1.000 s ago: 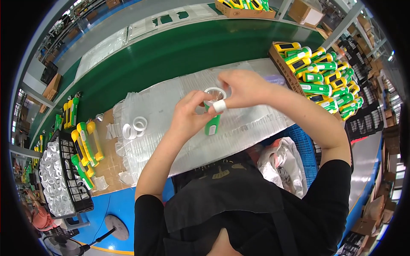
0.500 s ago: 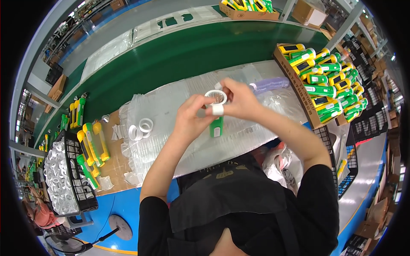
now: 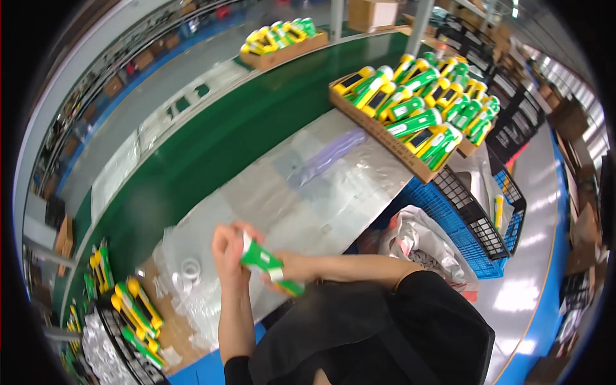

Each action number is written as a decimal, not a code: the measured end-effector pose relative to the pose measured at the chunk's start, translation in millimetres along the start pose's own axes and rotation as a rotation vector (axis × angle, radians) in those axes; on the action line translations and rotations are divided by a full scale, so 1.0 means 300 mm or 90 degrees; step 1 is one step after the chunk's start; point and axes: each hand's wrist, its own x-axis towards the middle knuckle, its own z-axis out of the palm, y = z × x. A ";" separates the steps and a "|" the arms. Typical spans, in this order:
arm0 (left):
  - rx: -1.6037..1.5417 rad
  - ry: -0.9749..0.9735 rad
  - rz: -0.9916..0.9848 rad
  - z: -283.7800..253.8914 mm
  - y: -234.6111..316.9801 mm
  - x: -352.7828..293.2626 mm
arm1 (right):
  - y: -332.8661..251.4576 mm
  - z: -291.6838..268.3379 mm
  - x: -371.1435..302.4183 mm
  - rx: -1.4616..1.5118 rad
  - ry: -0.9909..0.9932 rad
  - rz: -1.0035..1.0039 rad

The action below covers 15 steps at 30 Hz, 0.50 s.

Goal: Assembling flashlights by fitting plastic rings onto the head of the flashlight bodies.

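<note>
Over the plastic-covered worktop point(image 3: 256, 192) I hold a green flashlight point(image 3: 262, 258) tilted, its white-rimmed head up and left, its tail down and right. My left hand point(image 3: 230, 249) is closed round the white head end. My right hand point(image 3: 292, 267) grips the handle lower down; its fingers are partly hidden and blurred. White plastic rings point(image 3: 190, 269) lie on the worktop to the left of my left hand. Past them, several yellow and green flashlights point(image 3: 138, 308) rest on cardboard.
At the right stands a carton point(image 3: 385, 138) heaped with flashlights. A purple plastic sleeve point(image 3: 330, 156) lies beside it. A black crate point(image 3: 109, 346) of white rings is at lower left. The green conveyor belt point(image 3: 269, 83) runs behind; blue crates point(image 3: 452, 221) and a plastic bag point(image 3: 417, 237) sit below right.
My view has turned to the right. The flashlight, upright between my hands before, is now tipped over and closer to my body. My left hand has moved round its head, my right hand to its handle.
</note>
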 end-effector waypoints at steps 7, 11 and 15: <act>-0.034 -0.078 0.015 0.127 0.017 0.066 | -0.102 -0.014 -0.114 0.146 -0.142 -0.063; 0.074 -0.002 -0.027 0.176 0.001 0.161 | -0.201 -0.021 -0.143 -0.015 0.163 -0.119; 0.093 -0.091 -0.009 0.211 -0.081 0.177 | -0.124 -0.096 -0.185 -0.062 0.190 -0.156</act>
